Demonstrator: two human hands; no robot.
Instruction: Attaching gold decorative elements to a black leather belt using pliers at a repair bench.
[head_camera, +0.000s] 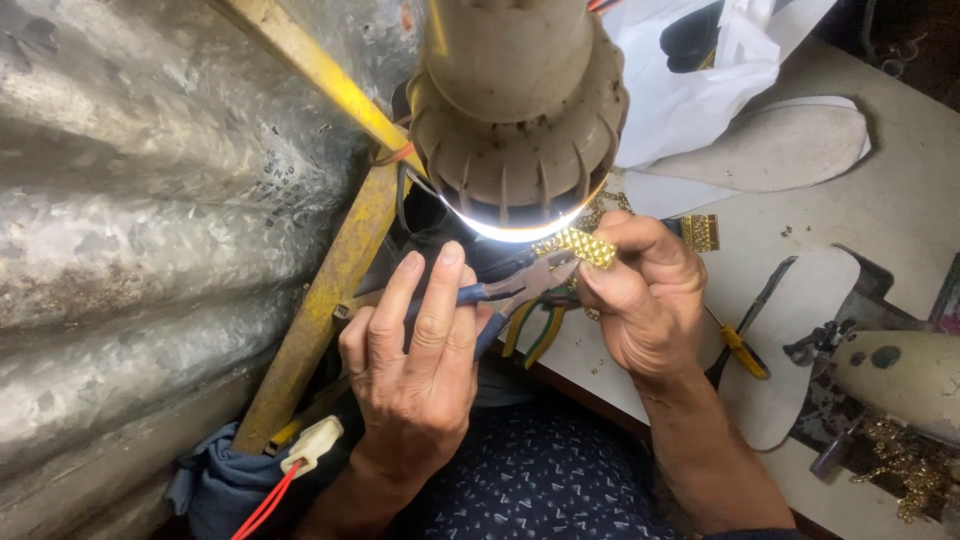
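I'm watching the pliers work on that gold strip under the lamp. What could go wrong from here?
The blue-handled pliers in the left hand bite the gold chain-mesh strip right beside the right hand's fingertips; a slip could pinch them. The lit beige lamp head hangs close above, so knuckles might bump it.

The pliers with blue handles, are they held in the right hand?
No, the left hand grips the pliers, while the right hand pinches the gold strip.

Corrugated metal wall (130, 200) is looking dull and rough; the lamp (515, 110) housing matt, grimy plastic; the gold strip (578, 245) is glinting, textured metal; pliers (520, 288) wearing blue plastic grips.
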